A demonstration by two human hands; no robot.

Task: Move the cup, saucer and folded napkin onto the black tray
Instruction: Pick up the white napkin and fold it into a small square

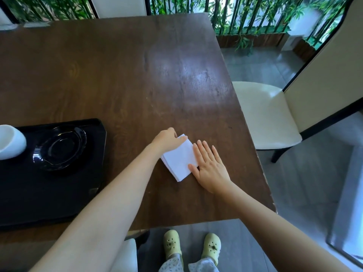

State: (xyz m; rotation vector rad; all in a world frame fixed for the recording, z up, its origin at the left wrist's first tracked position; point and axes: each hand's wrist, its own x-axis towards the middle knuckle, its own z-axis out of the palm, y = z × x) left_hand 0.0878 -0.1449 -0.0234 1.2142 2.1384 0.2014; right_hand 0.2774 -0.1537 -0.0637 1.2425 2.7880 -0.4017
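Right of the black tray, the folded napkin lay on the worktop; my left hand pinched its far corner, my right hand pressed flat, fingers apart. Cup and saucer already sat on the tray; only the napkin remained.

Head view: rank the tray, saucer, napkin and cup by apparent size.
1. black tray
2. saucer
3. folded napkin, partly under both hands
Cup: cut off by the frame edge, so unranked.
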